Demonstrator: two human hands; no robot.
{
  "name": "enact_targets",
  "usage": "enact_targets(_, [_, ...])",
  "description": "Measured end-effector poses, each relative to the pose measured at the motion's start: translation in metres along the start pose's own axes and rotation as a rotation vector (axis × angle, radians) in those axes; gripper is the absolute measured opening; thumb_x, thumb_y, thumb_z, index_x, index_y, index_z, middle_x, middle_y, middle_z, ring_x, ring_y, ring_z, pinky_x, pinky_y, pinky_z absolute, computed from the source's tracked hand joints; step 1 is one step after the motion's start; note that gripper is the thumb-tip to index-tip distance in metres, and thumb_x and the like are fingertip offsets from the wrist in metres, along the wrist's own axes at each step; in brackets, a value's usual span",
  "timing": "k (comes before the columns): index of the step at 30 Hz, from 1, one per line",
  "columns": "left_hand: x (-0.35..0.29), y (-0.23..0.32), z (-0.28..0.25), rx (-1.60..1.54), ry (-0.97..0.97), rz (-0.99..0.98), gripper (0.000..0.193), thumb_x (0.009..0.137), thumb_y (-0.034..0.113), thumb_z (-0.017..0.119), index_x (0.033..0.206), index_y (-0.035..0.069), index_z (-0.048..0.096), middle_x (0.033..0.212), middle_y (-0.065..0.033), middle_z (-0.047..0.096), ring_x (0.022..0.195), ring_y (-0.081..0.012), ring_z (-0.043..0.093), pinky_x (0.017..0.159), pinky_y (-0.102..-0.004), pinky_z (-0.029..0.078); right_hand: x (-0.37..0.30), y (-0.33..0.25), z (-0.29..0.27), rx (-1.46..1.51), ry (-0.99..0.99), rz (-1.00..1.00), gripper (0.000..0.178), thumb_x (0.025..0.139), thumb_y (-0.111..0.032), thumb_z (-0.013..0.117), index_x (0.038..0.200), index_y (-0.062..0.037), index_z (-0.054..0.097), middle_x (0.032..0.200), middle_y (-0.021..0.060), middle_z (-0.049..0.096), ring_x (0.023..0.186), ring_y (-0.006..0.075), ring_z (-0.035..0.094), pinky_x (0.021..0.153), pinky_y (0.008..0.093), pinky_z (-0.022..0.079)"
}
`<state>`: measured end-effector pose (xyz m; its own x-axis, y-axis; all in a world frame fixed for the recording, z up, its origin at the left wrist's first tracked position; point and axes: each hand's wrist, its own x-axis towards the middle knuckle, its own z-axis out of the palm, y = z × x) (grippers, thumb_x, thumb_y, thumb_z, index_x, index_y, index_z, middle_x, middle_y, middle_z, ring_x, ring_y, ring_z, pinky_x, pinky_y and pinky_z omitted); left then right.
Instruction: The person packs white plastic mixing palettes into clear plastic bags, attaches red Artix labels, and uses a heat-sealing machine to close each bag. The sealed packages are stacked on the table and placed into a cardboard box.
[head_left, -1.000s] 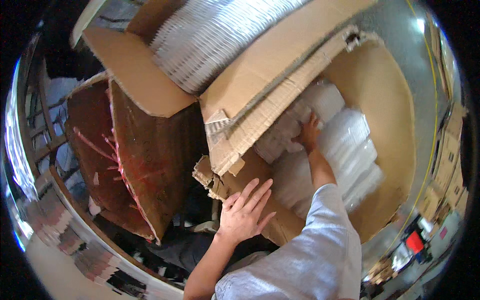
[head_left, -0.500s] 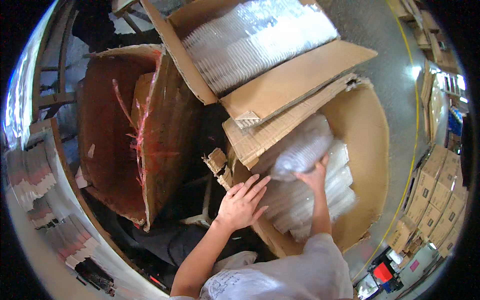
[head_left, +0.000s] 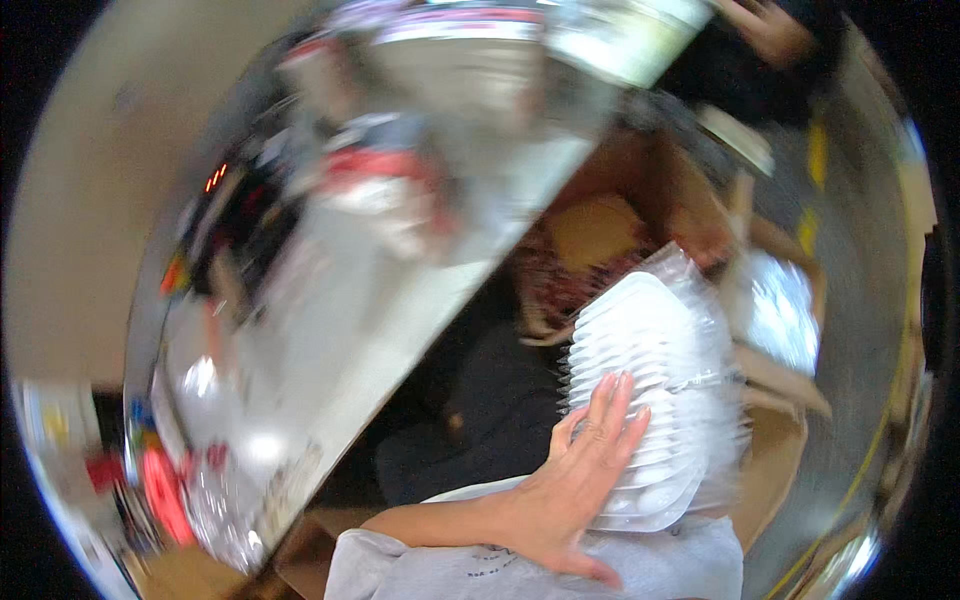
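A stack of nested white and clear plastic trays (head_left: 640,400) in a clear bag stands in front of my chest, slightly blurred. My left hand (head_left: 580,475) lies against its near left side, fingers stretched out and thumb apart, pointing down. My right hand does not show; the stack covers the space where it could be. Beyond the stack, an open brown cardboard box (head_left: 668,190) holds a tan piece and some reddish material. Part of another carton (head_left: 780,450) shows behind the stack on the right.
A long pale table (head_left: 330,330) runs diagonally on my left, bearing blurred red-and-white bundles (head_left: 385,185) and clear plastic wrapping (head_left: 225,510). At far right stands a box of shiny clear packs (head_left: 780,310). Another person's arm (head_left: 775,35) shows at the top right.
My view has swung left to the table. A bagged tray stack is now up against my chest instead of in the carton. My right hand has gone out of sight.
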<state>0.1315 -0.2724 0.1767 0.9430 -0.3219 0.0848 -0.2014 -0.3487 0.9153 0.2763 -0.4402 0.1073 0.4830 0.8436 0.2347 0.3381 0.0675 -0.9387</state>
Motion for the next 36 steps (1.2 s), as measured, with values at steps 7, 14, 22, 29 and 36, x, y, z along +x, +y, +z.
enact_targets(7, [-0.176, -0.008, -0.036, -0.007, 1.011, -0.323, 0.134, 0.058, 0.028, 0.088, 0.142, -0.005, -0.012, 0.147, -0.0332, 0.004, 0.136, -0.0423, 0.018, 0.108, -0.0451, 0.024, 0.149, -0.038, 0.186, 0.096, -0.59, -0.062, 0.104, 0.047, -0.039, 0.089, 0.132, -0.0005, 0.043, 0.14, 0.0241, 0.029, 0.13, 0.0374, 0.032, 0.106, 0.0453, 0.031])
enact_targets(14, [-0.297, -0.117, -0.065, -1.059, 1.2, -0.169, 0.089, 0.056, 0.004, 0.079, 0.134, -0.001, 0.037, 0.122, -0.0144, 0.053, 0.112, -0.0262, 0.053, 0.096, -0.0356, 0.043, 0.217, -0.076, 0.291, -0.649, -0.973, 0.036, 0.096, 0.066, -0.073, 0.06, 0.129, -0.0014, 0.049, 0.133, 0.0407, 0.025, 0.127, 0.0501, 0.029, 0.1, 0.059, 0.025])
enact_targets(22, [-0.331, -0.189, -0.071, -1.453, 1.269, 0.313, 0.087, 0.056, 0.008, 0.076, 0.134, 0.0, 0.039, 0.127, -0.0158, 0.051, 0.116, -0.0279, 0.051, 0.098, -0.0384, 0.041, 0.242, -0.09, 0.339, -0.75, -1.062, 0.071, 0.08, 0.091, -0.057, 0.039, 0.145, -0.0046, 0.014, 0.133, 0.0422, 0.024, 0.126, 0.0513, 0.029, 0.098, 0.0628, 0.021])
enact_targets(29, [-0.346, -0.207, -0.068, -1.435, 1.325, 0.344, 0.08, 0.064, 0.013, 0.071, 0.135, 0.0, 0.037, 0.13, -0.016, 0.049, 0.118, -0.0282, 0.05, 0.1, -0.0389, 0.04, 0.251, -0.048, 0.351, -0.396, -0.736, 0.249, 0.092, 0.084, -0.03, 0.064, 0.143, 0.0042, 0.002, 0.136, 0.0334, 0.026, 0.127, 0.0456, 0.031, 0.106, 0.0479, 0.026])
enact_targets(36, [-0.342, -0.211, -0.068, -1.371, 1.361, 0.334, 0.074, 0.071, 0.018, 0.066, 0.136, -0.001, 0.035, 0.134, -0.0161, 0.046, 0.12, -0.0285, 0.048, 0.102, -0.0394, 0.039, 0.262, -0.041, 0.36, -0.353, -0.7, 0.329, 0.104, 0.068, -0.021, 0.071, 0.144, 0.0031, 0.005, 0.133, 0.0318, 0.03, 0.125, 0.0442, 0.033, 0.105, 0.042, 0.03])
